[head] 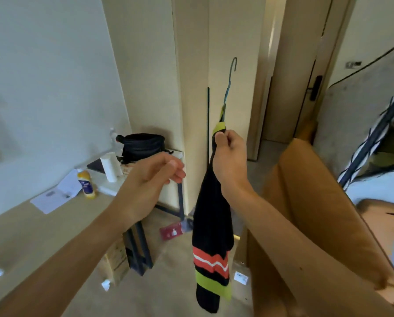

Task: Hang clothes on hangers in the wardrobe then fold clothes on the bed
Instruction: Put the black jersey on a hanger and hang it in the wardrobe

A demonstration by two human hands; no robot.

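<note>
Cream wardrobe (191, 65) panels fill the background; in front of their edge a black garment (212, 225) with orange, white and lime stripes hangs in mid-air on a blue wire hanger (231, 72), hook up. Right hand (229, 156) pinches garment top and hanger together, fingers curled tight; left hand (150, 177) sits just left, holding nothing, fingers loosely together. Further left, black bag (141, 145) and white roll (110, 167) sit on a side table (176, 153).

No writing is legible; the blue label on the yellow bottle (86, 184) is too blurred to read.
</note>
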